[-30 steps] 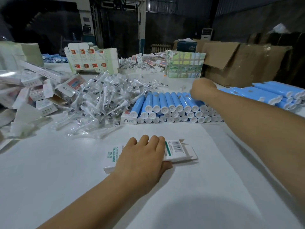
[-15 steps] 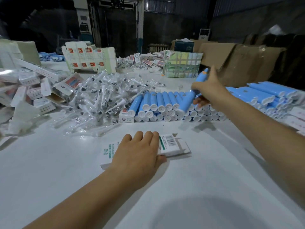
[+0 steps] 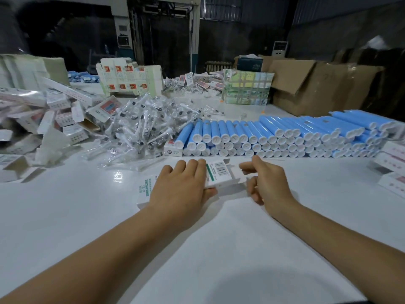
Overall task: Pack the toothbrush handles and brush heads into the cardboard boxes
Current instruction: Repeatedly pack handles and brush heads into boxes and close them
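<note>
A white cardboard box (image 3: 219, 172) with a barcode lies on the white table (image 3: 219, 249), its open end and flap to the right. My left hand (image 3: 182, 189) lies over the box, thumb tucked under its near edge, holding it down. At the box's open end, my right hand (image 3: 267, 183) touches the flap with its extended index finger, the other fingers loosely curled. No blue handle shows in either hand. Stacked blue toothbrush handles (image 3: 252, 132) with white end caps form a long row just behind. A heap of bagged brush heads (image 3: 142, 126) lies left of them.
Loose white boxes (image 3: 59, 115) pile up at the left. More boxes (image 3: 392, 170) sit at the right edge. Flat box blanks (image 3: 129, 77), a green checked pack (image 3: 247, 86) and brown cartons (image 3: 317, 84) stand at the back.
My right hand lifted a blue handle from the stack, brought it to the box's open end, and the handle is now out of sight. The left hand stayed on the box.
</note>
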A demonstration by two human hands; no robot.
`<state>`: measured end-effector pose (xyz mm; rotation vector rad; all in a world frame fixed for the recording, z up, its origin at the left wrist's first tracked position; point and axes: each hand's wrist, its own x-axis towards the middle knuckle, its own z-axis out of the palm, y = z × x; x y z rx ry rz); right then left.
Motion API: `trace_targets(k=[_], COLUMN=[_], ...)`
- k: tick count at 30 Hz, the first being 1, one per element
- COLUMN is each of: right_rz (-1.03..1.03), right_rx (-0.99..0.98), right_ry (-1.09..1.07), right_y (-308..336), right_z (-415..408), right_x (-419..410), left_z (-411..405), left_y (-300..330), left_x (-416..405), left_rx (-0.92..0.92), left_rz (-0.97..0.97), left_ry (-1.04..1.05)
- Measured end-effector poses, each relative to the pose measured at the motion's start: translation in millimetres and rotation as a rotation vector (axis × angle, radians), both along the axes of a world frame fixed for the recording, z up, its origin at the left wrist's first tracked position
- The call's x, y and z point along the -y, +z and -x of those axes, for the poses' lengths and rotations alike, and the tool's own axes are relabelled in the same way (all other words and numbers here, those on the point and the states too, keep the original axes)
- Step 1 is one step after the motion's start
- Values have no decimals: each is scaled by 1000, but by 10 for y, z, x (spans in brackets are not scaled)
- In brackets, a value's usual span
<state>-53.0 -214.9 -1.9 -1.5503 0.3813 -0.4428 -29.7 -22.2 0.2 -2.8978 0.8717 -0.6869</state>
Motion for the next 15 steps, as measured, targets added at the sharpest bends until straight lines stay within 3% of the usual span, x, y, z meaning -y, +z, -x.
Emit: trace_targets(k=[5,8,11,15], right_rz=[-164,-134,93,586], right_rx=[-15,-20,18,112], right_ry=[-68,-65,7,305], right_y=[28,71,255,628], right_z=[-24,-45,-169,-526], right_x=[82,80,-21,-448], left_z=[-7,2,1,-8], left_y=[-7,-6,-12,2], left_x=[-27,-32,-24,-13], left_rx=[-10,-9,-24,-31], left_rz=[-27,-45,-68,-70], left_ry=[-26,-56,-75,-99])
